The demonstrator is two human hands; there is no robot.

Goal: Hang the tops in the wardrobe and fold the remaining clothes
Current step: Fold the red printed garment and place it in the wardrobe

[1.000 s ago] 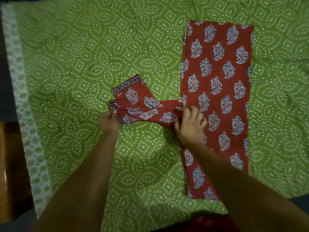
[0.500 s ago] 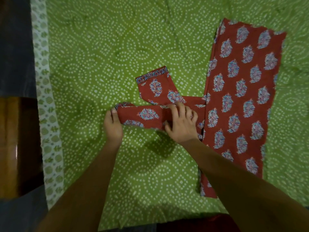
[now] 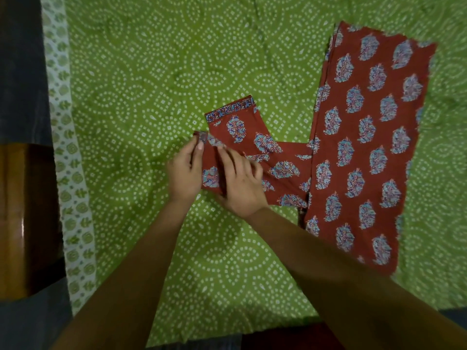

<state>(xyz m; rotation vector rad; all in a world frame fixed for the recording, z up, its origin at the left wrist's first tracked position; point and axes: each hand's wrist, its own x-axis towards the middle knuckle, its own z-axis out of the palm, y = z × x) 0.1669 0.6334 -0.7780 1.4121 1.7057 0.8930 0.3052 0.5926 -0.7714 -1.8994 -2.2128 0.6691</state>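
Red printed garment [image 3: 366, 137] lies flat on the green dotted bedspread [image 3: 151, 72]; long body panel to the right of the grip, two sleeves stacked and running out from it toward the hands.

Grip: left hand [image 3: 183, 173] pinches the cuff end of the lower sleeve [image 3: 283, 173], thumb on top, fingers curled under the edge, closed on cloth. Right hand [image 3: 240, 183] lies just beside it, palm down, fingers spread flat across the same sleeve, pressing rather than gripping; whether any fingertip hooks the edge cannot be told. The upper sleeve [image 3: 240, 125], with its patterned cuff band, lies just beyond the fingers, free.

Handling, judged: thin woven cotton, light, limp, no stiffness of its own. It will sag and crease wherever unsupported, so it wants two holds or one hold plus a flat pressing palm. Not slippery on the bedspread; some drag expected. Not fragile. Best holds: cuff hem and sleeve fold line, where layers are doubled.

Surface: bedspread soft, slightly rumpled, gives under pressure. Its pale printed border [image 3: 65, 173] runs well left of the grip; beyond that a dark wooden edge [image 3: 25, 210]. Lighting dim. A dark red cloth [image 3: 290, 337] shows at the near edge, below the forearms; what it is cannot be told
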